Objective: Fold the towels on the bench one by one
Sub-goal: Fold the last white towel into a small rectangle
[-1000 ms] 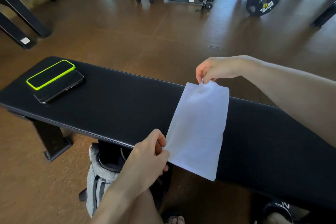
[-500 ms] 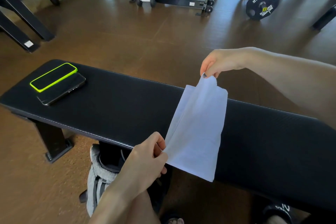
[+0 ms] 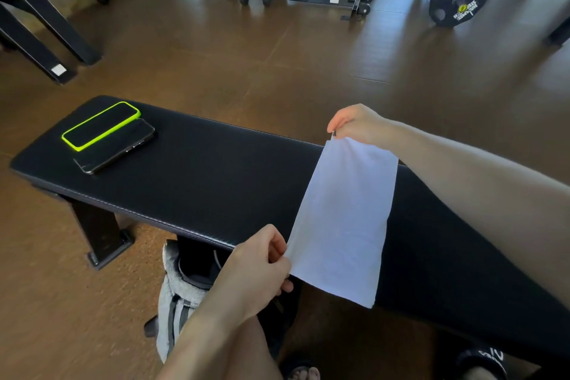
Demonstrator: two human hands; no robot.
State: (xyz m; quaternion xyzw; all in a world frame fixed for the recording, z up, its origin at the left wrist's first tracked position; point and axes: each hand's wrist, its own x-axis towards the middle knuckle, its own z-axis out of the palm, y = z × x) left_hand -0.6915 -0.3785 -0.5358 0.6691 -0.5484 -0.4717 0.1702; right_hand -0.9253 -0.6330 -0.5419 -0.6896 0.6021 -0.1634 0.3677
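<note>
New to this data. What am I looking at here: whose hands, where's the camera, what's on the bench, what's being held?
There is no robot: a person works bare-handed, filmed by one wide-angle camera worn on their head, looking forward and down. The long black padded bench carries two phones side by side at its left end: a black phone in a neon-green case and a plain dark phone. The left hand pinches the near corner of a white rectangular towel; the right hand pinches its far corner, holding it stretched across the bench.
</note>
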